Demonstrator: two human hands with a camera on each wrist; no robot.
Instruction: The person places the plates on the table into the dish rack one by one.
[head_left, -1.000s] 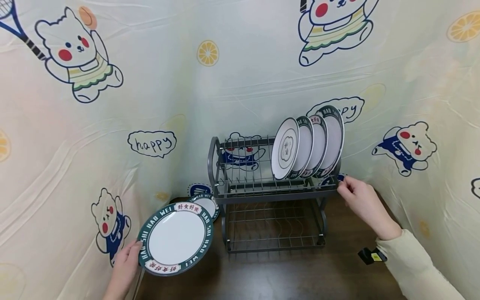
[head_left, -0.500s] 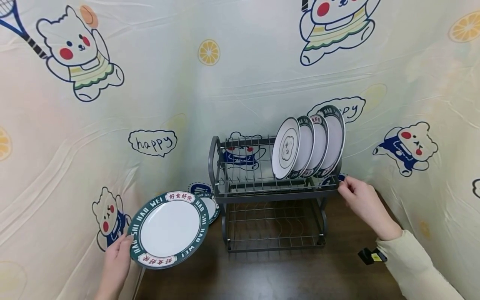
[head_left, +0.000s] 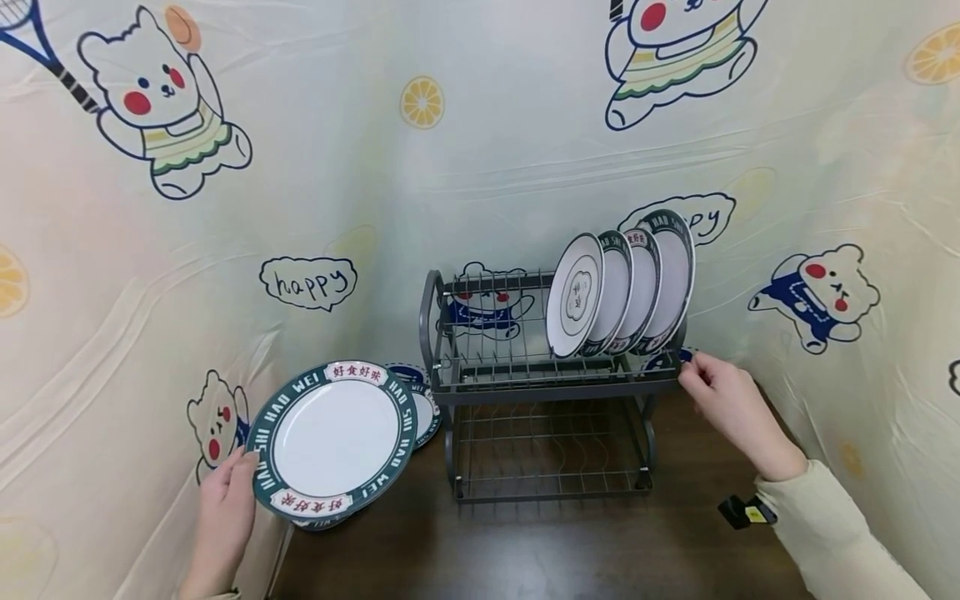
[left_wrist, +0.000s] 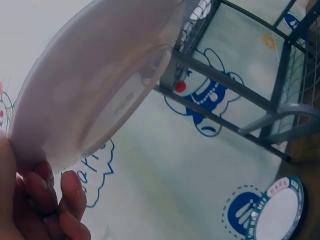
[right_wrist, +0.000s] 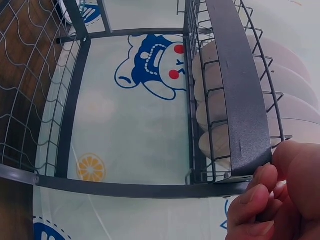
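Note:
My left hand [head_left: 225, 508] grips the left rim of a white plate [head_left: 337, 437] with a green lettered border, held tilted left of the dish rack. In the left wrist view, curled fingers [left_wrist: 72, 195] show at the edge of the plate's pale underside [left_wrist: 100, 85]. My right hand [head_left: 731, 408] holds the front right corner of the grey two-tier dish rack [head_left: 555, 389]. The right wrist view shows thumb and fingers [right_wrist: 255, 195] at the end of the rack's flat bar [right_wrist: 245, 110]. Several plates [head_left: 573, 296] stand on edge at the right of the upper tier.
Another green-rimmed plate [head_left: 426, 417] lies behind the held one, beside the rack's left leg. A further lettered rim [head_left: 321, 524] peeks out below the held plate. The rack stands on a dark brown table [head_left: 525, 550] against a printed cloth [head_left: 480, 125].
The left hand has lifted its plate upward and a little to the left, uncovering a rim beneath it. The right hand stays at the rack corner, and the plates in the rack have not moved.

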